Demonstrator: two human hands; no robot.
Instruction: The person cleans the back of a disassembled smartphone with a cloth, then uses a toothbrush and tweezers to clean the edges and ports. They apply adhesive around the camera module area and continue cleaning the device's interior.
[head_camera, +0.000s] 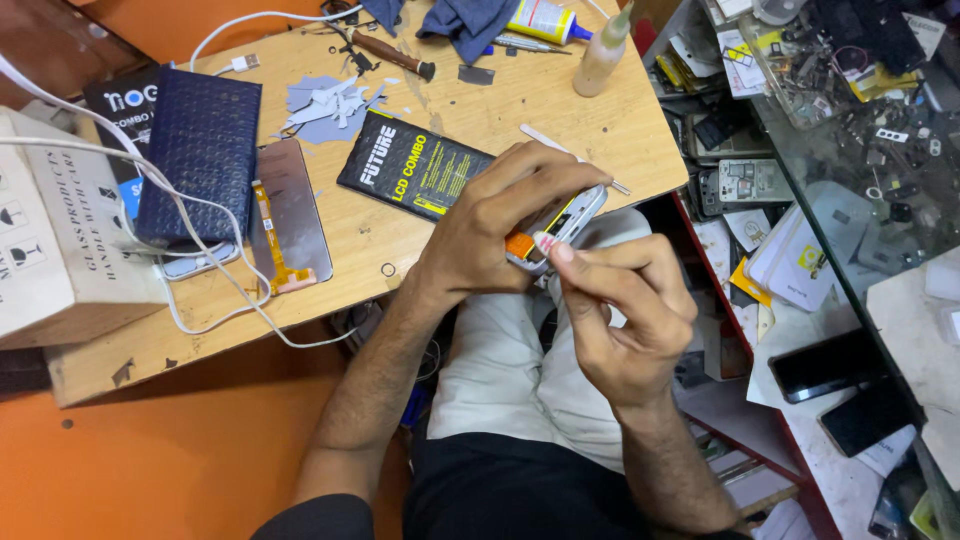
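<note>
Scuffed matt wood worktable (560, 100), glossy black plastic parts packet (410, 165), textured dk-blue phone case (200, 150), matt cardboard box (55, 240), soft blue cloth (465, 22), smooth silver-edged phone (565, 225) w/ glossy screen.

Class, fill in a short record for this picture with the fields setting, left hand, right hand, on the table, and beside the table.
Setting: wooden table seen from above
Left hand: left hand grips a small phone with an orange part
Right hand: right hand pinches at the phone's near end
On the table: black packet, dark blue case, screen panel, white cable, glue bottle
Beside the table: glass counter over small parts
</note>
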